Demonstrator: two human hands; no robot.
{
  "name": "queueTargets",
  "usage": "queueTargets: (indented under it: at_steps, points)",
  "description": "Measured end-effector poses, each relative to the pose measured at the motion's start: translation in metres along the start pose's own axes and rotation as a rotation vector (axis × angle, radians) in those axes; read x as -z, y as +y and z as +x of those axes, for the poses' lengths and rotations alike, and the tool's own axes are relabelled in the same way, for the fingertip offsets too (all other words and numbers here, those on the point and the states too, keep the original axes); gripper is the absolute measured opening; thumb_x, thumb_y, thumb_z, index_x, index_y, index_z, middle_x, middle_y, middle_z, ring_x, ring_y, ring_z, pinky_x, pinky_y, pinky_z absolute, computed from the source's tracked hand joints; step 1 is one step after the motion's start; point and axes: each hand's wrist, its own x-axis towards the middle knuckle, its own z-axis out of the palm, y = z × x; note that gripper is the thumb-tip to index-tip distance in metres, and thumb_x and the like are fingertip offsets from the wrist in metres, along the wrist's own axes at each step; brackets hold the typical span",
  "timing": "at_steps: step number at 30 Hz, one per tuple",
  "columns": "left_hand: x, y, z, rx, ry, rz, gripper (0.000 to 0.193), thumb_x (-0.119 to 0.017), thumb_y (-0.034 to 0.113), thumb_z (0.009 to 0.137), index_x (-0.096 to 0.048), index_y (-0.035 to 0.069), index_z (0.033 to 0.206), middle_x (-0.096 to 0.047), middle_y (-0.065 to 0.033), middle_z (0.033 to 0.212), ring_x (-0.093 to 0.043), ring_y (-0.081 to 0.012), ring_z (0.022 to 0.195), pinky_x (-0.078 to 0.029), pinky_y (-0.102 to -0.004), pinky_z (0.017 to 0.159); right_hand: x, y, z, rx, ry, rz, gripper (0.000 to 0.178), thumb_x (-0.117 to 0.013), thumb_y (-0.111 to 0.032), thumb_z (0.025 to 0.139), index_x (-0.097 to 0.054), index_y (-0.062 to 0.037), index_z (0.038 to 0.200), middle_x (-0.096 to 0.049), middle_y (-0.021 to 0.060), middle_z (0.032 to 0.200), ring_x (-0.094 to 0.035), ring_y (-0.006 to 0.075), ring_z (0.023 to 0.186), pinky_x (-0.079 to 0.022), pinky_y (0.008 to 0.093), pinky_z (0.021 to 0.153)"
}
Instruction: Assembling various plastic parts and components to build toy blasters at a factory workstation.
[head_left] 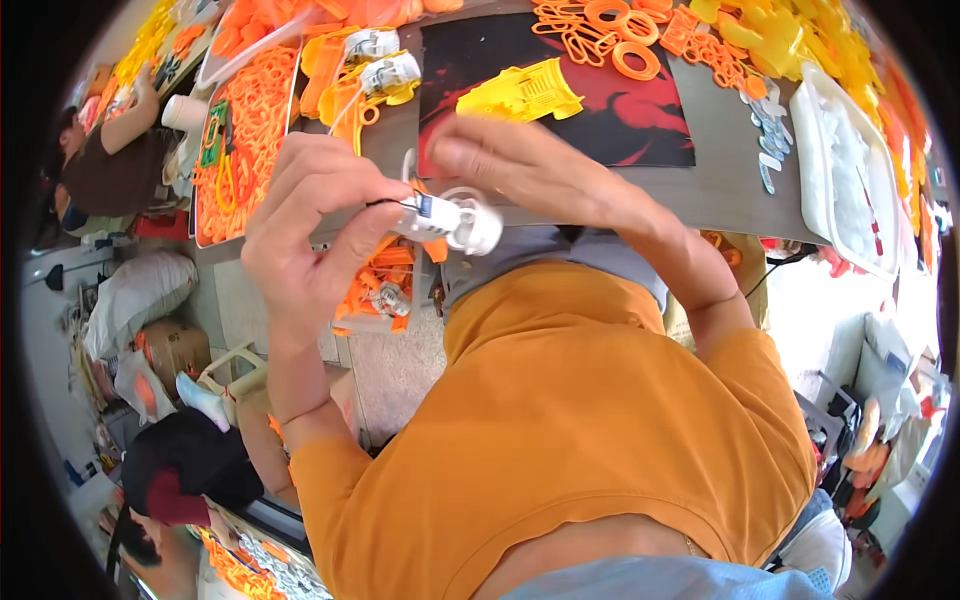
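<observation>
My left hand (315, 215) is closed, its thumb and fingers pinching a small white plastic motor unit (425, 212). The unit has a round white end (478, 228), blurred by motion, and a thin dark wire by my fingertips. Just to the right, over the table's near edge, my right hand (525, 175) reaches leftward with its fingers stretched out and smeared. I see nothing in it. Beyond that hand, a yellow toy-like plastic shell (522, 92) lies on a black and red mat (640, 125).
Left of the mat, a tray (297, 95) holds orange links; orange parts with white units (388, 72) stand beside it. Orange rings (635, 60) and yellow pieces (780, 40) lie far right, near a white bin (808, 165). Below the table edge sits a box of orange parts (375, 285).
</observation>
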Motion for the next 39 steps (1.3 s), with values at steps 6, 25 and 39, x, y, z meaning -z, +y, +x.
queueTargets:
  at_steps: [6, 25, 39]
  points:
    - [-0.032, 0.006, 0.038, 0.068, 0.14, -0.09, 0.01, -0.072, 0.009, 0.081, -0.071, 0.005, 0.09, -0.054, -0.0126, 0.121, -0.051, -0.0211, 0.107, -0.041, -0.0345, 0.093, 0.008, -0.043, -0.024, 0.366, 0.071, 0.461, 0.031, -0.059, -0.012, 0.095, -0.051, 0.0016, 0.122, -0.057, 0.0154, 0.126, -0.057, 0.0199, 0.118, -0.042, 0.036, 0.101]
    - [-0.115, -0.13, 0.016, 0.391, -0.305, 0.285, 0.04, -0.069, 0.035, 0.087, -0.061, 0.002, 0.108, -0.061, -0.0132, 0.1, -0.059, -0.034, 0.093, -0.047, -0.0398, 0.083, 0.199, -0.028, -0.116, -0.329, 0.405, -0.132, 0.015, -0.059, -0.01, 0.089, -0.066, 0.0027, 0.091, -0.066, 0.0079, 0.075, -0.062, 0.0115, 0.066, -0.048, 0.0231, 0.056]
    - [-0.156, -0.132, 0.042, 0.77, 0.06, -0.308, 0.034, -0.058, 0.004, 0.086, -0.052, 0.0, 0.119, -0.066, -0.0169, 0.104, -0.065, -0.0275, 0.097, -0.049, -0.0349, 0.086, 0.126, 0.078, 0.021, -0.127, 0.293, -0.352, 0.019, -0.071, -0.018, 0.085, -0.068, 0.0001, 0.09, -0.061, 0.0055, 0.085, -0.06, 0.016, 0.078, -0.047, 0.0281, 0.07]
